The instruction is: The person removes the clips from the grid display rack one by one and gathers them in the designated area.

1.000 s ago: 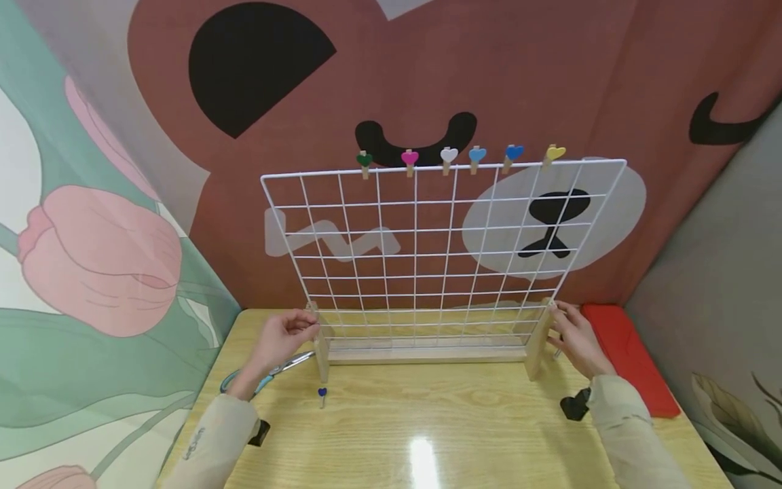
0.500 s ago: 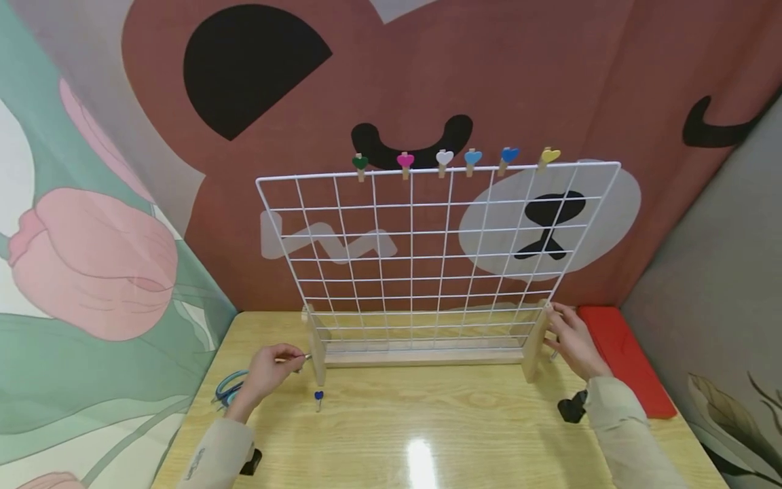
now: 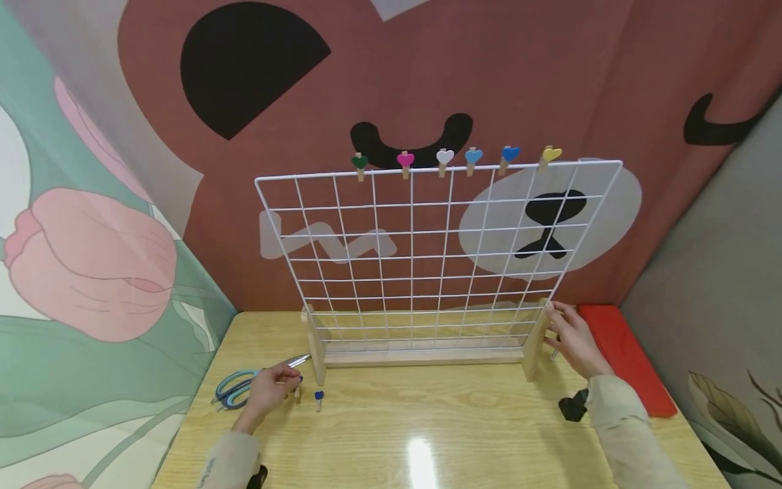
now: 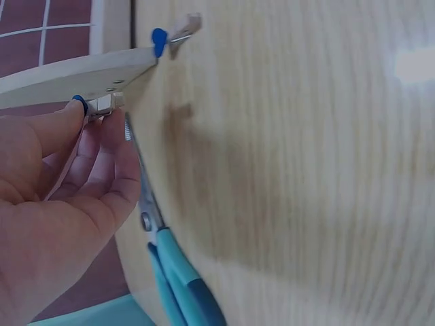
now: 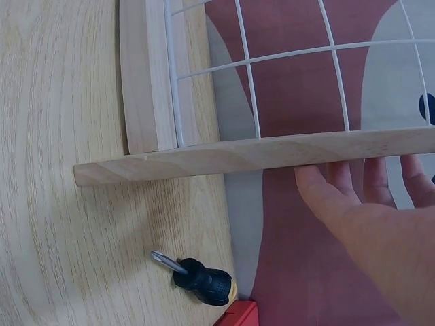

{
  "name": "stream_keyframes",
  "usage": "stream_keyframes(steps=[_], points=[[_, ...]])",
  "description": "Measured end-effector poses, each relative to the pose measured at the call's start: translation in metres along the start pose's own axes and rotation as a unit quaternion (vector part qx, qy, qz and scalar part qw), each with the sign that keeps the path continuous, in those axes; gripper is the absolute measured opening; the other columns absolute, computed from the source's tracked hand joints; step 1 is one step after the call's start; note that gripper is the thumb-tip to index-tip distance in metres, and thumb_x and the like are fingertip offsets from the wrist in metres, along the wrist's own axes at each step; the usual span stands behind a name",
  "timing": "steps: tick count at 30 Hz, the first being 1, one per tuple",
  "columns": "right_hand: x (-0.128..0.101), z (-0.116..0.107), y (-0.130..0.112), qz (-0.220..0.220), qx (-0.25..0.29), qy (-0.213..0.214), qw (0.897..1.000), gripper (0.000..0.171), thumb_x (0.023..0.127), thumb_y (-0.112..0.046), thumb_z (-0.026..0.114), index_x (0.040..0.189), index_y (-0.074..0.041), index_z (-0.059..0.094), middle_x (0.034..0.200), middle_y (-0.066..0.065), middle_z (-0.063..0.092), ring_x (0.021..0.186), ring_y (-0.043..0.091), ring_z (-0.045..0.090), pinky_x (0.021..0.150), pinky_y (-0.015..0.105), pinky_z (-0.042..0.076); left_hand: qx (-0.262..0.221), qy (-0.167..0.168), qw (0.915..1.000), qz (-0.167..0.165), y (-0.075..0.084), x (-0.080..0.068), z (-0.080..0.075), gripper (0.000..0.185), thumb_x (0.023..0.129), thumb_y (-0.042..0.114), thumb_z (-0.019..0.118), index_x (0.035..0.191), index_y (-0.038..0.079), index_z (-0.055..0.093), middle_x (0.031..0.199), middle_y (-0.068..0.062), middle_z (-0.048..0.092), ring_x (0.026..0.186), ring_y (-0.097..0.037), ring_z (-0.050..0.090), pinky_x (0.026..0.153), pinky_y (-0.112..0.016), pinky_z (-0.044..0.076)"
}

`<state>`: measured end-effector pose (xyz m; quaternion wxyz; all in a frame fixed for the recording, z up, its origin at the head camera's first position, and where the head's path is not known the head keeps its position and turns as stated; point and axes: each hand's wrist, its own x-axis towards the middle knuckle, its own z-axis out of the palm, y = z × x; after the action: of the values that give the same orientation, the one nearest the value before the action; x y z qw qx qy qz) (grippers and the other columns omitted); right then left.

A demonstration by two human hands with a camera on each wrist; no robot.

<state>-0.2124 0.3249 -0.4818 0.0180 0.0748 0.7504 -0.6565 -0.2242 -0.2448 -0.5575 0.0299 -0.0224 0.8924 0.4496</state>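
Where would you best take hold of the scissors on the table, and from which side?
Grip the scissors by the blue handle loops, coming from the table's left edge. The blades point right toward the rack's wooden foot, and the left hand lies over their middle, so the loops are likely the free, blunt end.

Scissors (image 3: pixel 244 384) left of grid stand (image 3: pixel 427 272)

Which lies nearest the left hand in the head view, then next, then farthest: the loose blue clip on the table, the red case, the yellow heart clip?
From the left hand:
1. Loose blue clip, on the table just right of it.
2. Yellow heart clip, on the grid's top wire, far right.
3. Red case, at the table's right edge.
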Motion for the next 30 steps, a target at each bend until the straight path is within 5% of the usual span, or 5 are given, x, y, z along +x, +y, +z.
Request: stream_keyframes(steps=[8, 18, 26, 30], points=[[0.000, 0.001, 0.002, 0.001, -0.003, -0.002, 1.000, 0.073, 0.102, -0.046, 0.032, 0.150, 0.003, 0.007, 0.149, 0.027, 0.014, 0.135, 0.046, 0.023, 0.101, 0.050, 0.037, 0.021, -0.001, 0.9998, -0.004, -0.011, -0.001, 0.008, 0.005, 0.083, 0.001, 0.071, 0.086, -0.003, 0.069, 0.079, -0.005, 0.066, 0.066, -0.012, 0.057, 0.055, -0.021, 0.046], [0.002, 0.000, 0.002, -0.008, -0.006, -0.007, 1.000, 0.072, 0.102, -0.046, 0.033, 0.149, 0.003, 0.009, 0.149, 0.028, 0.016, 0.135, 0.046, 0.023, 0.093, 0.036, 0.045, 0.054, -0.012, 0.9984, 0.006, -0.028, -0.005, 0.020, 0.005, 0.081, 0.001, 0.073, 0.082, -0.001, 0.069, 0.074, -0.004, 0.068, 0.064, -0.012, 0.061, 0.057, -0.023, 0.047], [0.003, -0.001, 0.001, -0.003, -0.014, -0.004, 1.000, 0.074, 0.101, -0.047, 0.033, 0.149, 0.004, 0.009, 0.148, 0.028, 0.016, 0.135, 0.047, 0.023, 0.098, 0.043, 0.043, 0.057, -0.009, 0.9982, 0.017, -0.029, -0.006, 0.025, 0.005, 0.079, 0.001, 0.075, 0.081, 0.001, 0.071, 0.072, -0.002, 0.068, 0.062, -0.012, 0.061, 0.056, -0.022, 0.047], [0.004, -0.002, 0.002, -0.002, -0.016, -0.004, 1.000, 0.074, 0.101, -0.047, 0.033, 0.149, 0.004, 0.009, 0.148, 0.027, 0.017, 0.135, 0.047, 0.023, 0.092, 0.034, 0.046, 0.070, -0.012, 0.9972, 0.023, -0.028, -0.004, 0.025, 0.004, 0.078, 0.002, 0.076, 0.079, 0.003, 0.072, 0.072, -0.001, 0.068, 0.061, -0.010, 0.059, 0.056, -0.022, 0.047]])
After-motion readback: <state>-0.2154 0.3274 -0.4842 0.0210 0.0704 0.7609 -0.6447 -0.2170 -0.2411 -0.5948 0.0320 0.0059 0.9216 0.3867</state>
